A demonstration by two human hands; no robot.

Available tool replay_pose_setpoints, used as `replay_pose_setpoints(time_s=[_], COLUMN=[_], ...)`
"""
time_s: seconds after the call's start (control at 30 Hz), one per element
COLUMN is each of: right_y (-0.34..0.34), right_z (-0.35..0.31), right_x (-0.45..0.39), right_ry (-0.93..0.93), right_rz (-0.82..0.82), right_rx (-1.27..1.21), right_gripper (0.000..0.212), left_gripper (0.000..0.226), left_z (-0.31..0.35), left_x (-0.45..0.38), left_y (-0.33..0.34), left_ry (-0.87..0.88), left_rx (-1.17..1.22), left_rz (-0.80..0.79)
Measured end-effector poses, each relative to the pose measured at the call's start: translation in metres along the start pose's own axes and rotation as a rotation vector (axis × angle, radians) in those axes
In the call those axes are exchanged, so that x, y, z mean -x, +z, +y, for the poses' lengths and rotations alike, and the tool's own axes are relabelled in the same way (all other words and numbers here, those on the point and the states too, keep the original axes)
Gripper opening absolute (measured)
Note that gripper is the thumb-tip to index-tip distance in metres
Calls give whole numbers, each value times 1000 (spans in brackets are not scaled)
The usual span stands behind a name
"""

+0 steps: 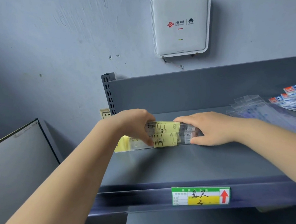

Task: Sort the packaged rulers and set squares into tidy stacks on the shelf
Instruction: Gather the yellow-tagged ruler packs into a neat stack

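Observation:
Clear packaged rulers with pale yellow labels [165, 134] lie in a small stack on the grey shelf [175, 163], near its left end. My left hand [136, 125] grips the stack's left part, fingers curled over the far edge and thumb at the near edge. My right hand [212, 129] holds the right part, fingers laid over the top and thumb at the near edge. A yellow packet end [122, 144] sticks out to the left under my left wrist.
Clear sleeves [255, 110] and blue-headed packets [294, 97] lie fanned at the shelf's right back. A green and yellow price tag [200, 195] sits on the front rail. A white router [180, 23] hangs on the wall above. A grey board [16, 160] leans at the left.

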State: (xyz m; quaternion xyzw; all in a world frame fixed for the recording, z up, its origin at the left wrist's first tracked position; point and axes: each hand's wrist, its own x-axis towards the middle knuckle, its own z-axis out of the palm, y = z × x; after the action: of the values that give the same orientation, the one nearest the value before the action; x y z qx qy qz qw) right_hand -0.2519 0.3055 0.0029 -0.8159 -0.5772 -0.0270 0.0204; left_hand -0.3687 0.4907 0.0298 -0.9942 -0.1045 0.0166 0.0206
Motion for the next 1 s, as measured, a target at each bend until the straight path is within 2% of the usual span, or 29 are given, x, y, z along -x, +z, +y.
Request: replay_pose_setpoints(time_s=[0.13, 0.23, 0.3, 0.33, 0.43, 0.57, 0.7, 0.8, 0.9, 1.0], right_y=[0, -12, -12, -8, 7, 5, 12, 5, 3, 10], right_z=[-2, 6, 10, 9, 7, 13, 12, 4, -16, -22], right_x=[2, 16, 31, 37, 47, 47, 50, 40, 20, 3], right_ry=[36, 85, 115, 123, 178, 191, 213, 189, 121, 109], right_rz=[-29, 92, 147, 104, -46, 54, -35, 12, 42, 26], right_rx=[109, 202, 249, 263, 151, 171, 124, 164, 91, 40], right_gripper=[68, 82, 79, 75, 68, 67, 67, 70, 76, 65], left_gripper=[37, 36, 38, 38, 39, 37, 37, 38, 42, 51], left_z=[1, 1, 0, 0, 1, 1, 1, 1, 1, -1], left_x=[-1, -3, -3, -3, -3, -4, -3, -3, -3, 2], left_y=[1, 2, 3, 4, 4, 4, 4, 5, 6, 5], left_ry=[7, 3, 0, 3, 8, 11, 15, 15, 15, 8], left_rx=[5, -14, -28, -35, -46, -44, -29, -26, -41, 5], left_rz=[10, 30, 40, 46, 46, 45, 48, 53, 60, 80])
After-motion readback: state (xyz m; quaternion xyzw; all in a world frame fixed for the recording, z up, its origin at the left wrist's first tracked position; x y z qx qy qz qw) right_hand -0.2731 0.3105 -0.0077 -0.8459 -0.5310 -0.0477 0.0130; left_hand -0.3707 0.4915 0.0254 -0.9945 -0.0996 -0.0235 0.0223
